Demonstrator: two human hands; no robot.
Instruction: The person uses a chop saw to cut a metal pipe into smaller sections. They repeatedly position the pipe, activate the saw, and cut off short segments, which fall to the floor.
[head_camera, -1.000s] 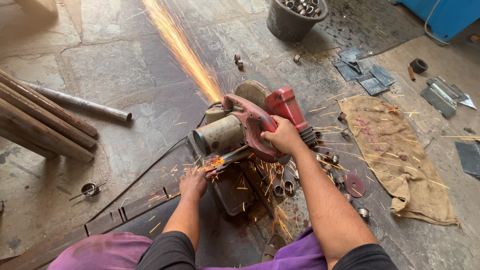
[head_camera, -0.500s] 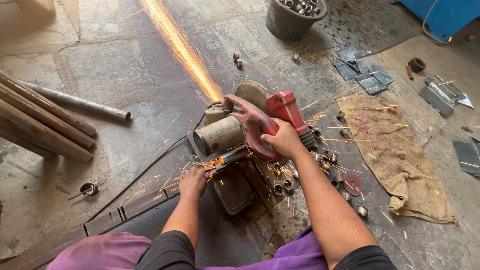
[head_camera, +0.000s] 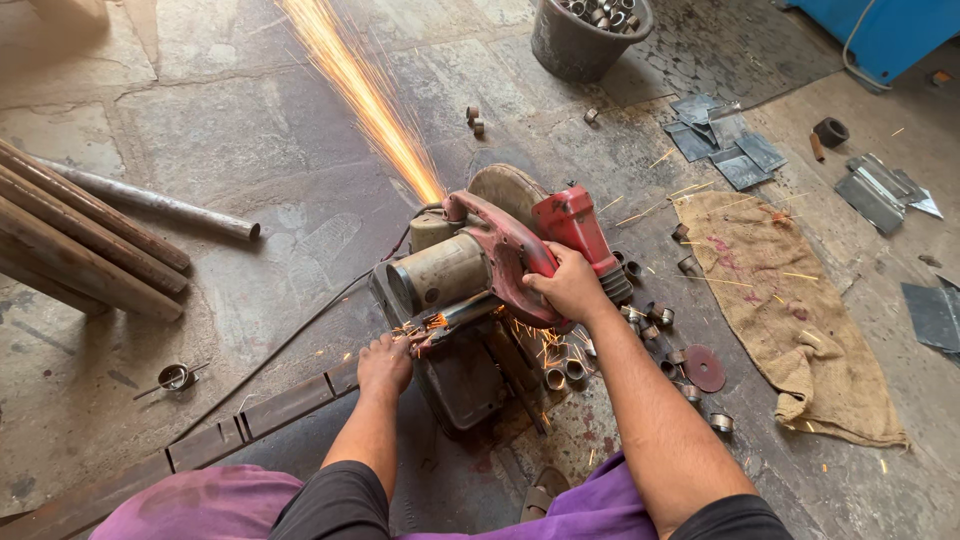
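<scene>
Here, head view: a stained concrete floor (head_camera: 250, 140) with a burlap sack (head_camera: 790, 320); a dark bucket (head_camera: 585, 40) holds short metal rings. My right hand (head_camera: 570, 285) grips the red saw (head_camera: 500, 260) handle; my left hand (head_camera: 385, 365) presses the metal bar (head_camera: 250, 415) at the blade.

Cutting disc hidden under red metal chop-saw guard (head_camera: 505, 262); blue machine body (head_camera: 890, 30) cropped by top edge; rusty steel pipes (head_camera: 70, 245) cut off at left.
</scene>
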